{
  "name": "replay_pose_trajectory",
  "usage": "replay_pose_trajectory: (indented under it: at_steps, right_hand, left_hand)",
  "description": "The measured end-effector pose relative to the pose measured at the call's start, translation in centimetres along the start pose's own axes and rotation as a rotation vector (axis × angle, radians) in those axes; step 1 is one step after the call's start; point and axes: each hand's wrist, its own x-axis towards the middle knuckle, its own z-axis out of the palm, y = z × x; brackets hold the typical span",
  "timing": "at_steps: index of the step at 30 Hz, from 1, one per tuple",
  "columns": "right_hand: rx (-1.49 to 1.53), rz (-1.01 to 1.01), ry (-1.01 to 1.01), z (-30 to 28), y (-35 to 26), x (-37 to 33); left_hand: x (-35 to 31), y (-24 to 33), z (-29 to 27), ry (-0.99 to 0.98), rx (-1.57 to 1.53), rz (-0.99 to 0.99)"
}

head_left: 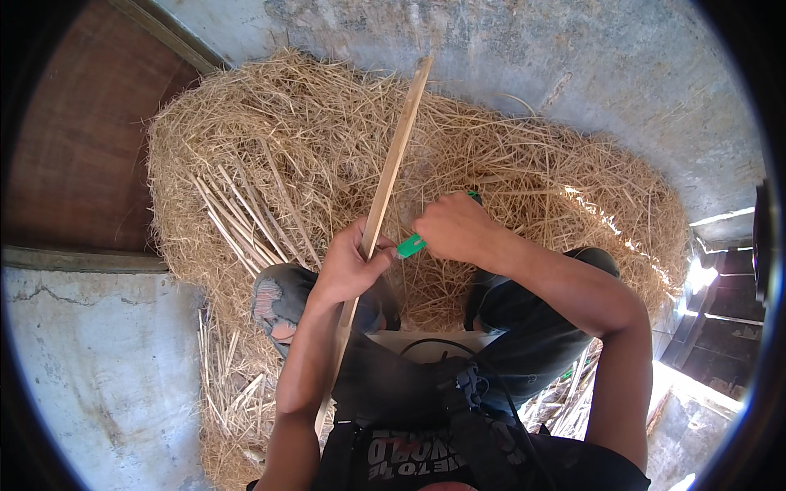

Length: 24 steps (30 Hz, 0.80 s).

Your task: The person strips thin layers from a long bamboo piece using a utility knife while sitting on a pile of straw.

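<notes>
A long, flat strip of pale wood or bamboo [401,131] slants from beside my left forearm up toward the back wall. My left hand [348,268] is closed around it near its middle, thumb across the front. In my right hand [454,229] is a green utility knife [412,245], its front end pointing left at the strip beside my left thumb. The blade is too small to make out, so I cannot tell whether it touches the strip. Part of the knife's handle is hidden inside my right fist.
Dry straw [524,176] is heaped around me. Several thin pale sticks [246,217] lie on it at the left, beside my knee. A concrete wall [589,74] rises behind the heap, and a brown wooden panel [98,139] stands at the far left.
</notes>
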Motion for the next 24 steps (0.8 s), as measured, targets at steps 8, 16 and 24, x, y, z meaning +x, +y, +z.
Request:
replay_pose_trajectory:
  at_steps: [8,16,24]
  right_hand:
    - [0.009,-0.021,-0.025,0.4,-0.4,0.1]
    - [0.027,-0.028,-0.005,0.4,-0.1,0.1]
    - [0.027,-0.016,-0.009,-0.1,0.2,0.0]
  left_hand:
    - [-0.1,0.5,0.6,0.041,0.021,-0.054]
    - [0.3,-0.7,-0.7,0.209,0.280,-0.053]
    - [0.2,1.3,-1.0,0.404,0.477,-0.109]
